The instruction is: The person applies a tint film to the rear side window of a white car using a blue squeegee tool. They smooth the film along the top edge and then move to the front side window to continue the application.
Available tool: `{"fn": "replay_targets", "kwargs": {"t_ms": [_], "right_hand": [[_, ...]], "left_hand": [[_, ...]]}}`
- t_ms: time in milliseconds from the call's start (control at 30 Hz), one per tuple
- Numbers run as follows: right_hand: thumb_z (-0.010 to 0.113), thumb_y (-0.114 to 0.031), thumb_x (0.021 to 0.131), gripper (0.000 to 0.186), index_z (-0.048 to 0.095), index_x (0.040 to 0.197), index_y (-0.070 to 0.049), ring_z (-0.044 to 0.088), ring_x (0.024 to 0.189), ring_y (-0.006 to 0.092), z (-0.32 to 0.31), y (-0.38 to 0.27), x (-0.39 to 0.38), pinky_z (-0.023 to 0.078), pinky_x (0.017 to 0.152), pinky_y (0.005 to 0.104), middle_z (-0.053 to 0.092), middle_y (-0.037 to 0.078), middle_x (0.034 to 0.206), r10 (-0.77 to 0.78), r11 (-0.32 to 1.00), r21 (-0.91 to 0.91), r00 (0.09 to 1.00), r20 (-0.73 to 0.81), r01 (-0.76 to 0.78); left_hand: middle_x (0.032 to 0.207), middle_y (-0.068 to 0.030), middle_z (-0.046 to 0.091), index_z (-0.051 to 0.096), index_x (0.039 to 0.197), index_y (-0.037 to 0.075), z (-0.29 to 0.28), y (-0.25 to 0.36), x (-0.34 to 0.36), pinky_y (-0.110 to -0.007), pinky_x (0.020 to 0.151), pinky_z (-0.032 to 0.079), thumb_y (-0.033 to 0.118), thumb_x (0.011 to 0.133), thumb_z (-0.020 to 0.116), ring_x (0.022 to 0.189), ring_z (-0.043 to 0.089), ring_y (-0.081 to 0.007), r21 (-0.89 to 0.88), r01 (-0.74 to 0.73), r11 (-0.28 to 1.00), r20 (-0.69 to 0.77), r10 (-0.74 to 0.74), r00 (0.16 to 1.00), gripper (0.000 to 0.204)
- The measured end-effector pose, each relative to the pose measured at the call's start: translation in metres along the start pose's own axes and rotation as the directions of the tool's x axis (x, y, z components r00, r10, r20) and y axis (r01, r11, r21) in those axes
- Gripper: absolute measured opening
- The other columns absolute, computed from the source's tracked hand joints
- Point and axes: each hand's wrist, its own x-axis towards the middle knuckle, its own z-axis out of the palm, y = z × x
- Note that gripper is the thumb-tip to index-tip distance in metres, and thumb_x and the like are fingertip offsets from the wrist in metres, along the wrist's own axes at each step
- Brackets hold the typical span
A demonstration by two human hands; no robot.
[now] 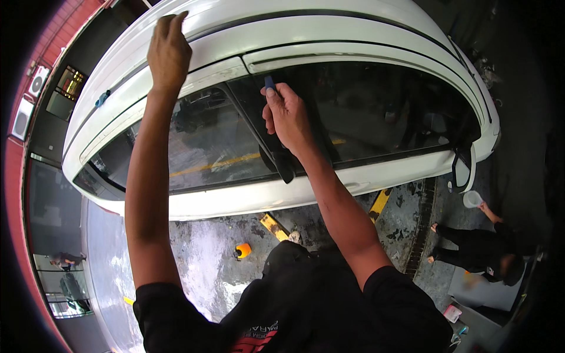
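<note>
A white car (253, 197) fills the upper view. My left hand (168, 53) is raised over its roof (347, 25), fingers curled and tips near a roof seam; whatever is in them, if anything, is hidden. My right hand (285, 117) grips a small blue flat tool (269, 82) upright at the dark pillar between the side windows, just below the top of the door frame. A teal object (103, 98) lies on the roof edge, left of my left hand.
A co-worker in black (488, 253) at right holds a white bowl (472, 199). An orange container (242, 250) and yellow floor bars (275, 226) are below the car. Another person (67, 259) is far left, by a red-edged building (16, 176). A side mirror (463, 167) juts out at right.
</note>
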Motion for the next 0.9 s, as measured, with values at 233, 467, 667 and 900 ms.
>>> {"fn": "replay_targets", "kwargs": {"t_ms": [233, 467, 667, 900], "right_hand": [[0.052, -0.032, 0.111, 0.033, 0.062, 0.107, -0.001, 0.045, 0.050, 0.0053, 0.037, 0.021, 0.034, 0.036, 0.043, 0.0246, 0.050, -0.001, 0.063, -0.009, 0.999, -0.042, 0.985, -0.174, 0.002], [0.054, -0.023, 0.108, 0.029, 0.058, 0.099, 0.003, 0.058, 0.064, 0.0305, 0.053, 0.030, 0.041, 0.046, 0.060, 0.0406, 0.060, 0.017, 0.072, -0.064, 0.987, -0.157, 0.947, -0.314, 0.015], [0.052, -0.034, 0.110, 0.029, 0.055, 0.103, -0.007, 0.031, 0.045, 0.0042, 0.083, 0.011, 0.041, 0.023, 0.040, 0.0241, 0.043, -0.002, 0.063, 0.179, 0.933, 0.353, 0.935, -0.306, -0.063], [0.050, -0.031, 0.110, 0.027, 0.054, 0.103, -0.005, 0.031, 0.044, 0.0070, 0.090, -0.003, 0.038, 0.025, 0.039, 0.0274, 0.044, 0.000, 0.063, 0.228, 0.809, 0.587, 0.937, -0.264, -0.031]], "left_hand": [[0.133, -0.0114, 0.063, 0.060, 0.142, 0.015, 0.033, 0.020, -0.053, -0.044, 0.107, 0.042, 0.021, 0.103, 0.059, 0.123, 0.059, -0.0323, -0.089, 0.052, 0.995, 0.114, -0.042, 0.993, 0.040], [0.125, -0.0105, 0.066, 0.067, 0.131, 0.014, 0.034, 0.022, -0.054, -0.045, 0.103, 0.044, 0.025, 0.102, 0.060, 0.117, 0.061, -0.0329, -0.112, 0.037, 0.993, 0.079, -0.029, 0.996, 0.032], [0.128, -0.0061, 0.067, 0.067, 0.135, 0.019, 0.034, 0.016, -0.057, -0.043, 0.104, 0.044, 0.032, 0.105, 0.056, 0.118, 0.063, -0.0299, -0.063, 0.044, 0.997, 0.086, -0.039, 0.996, 0.034], [0.127, -0.0062, 0.068, 0.067, 0.133, 0.019, 0.043, 0.007, -0.060, -0.044, 0.103, 0.045, 0.033, 0.105, 0.057, 0.117, 0.063, -0.0309, -0.083, 0.029, 0.996, 0.049, -0.025, 0.998, 0.034]]}}
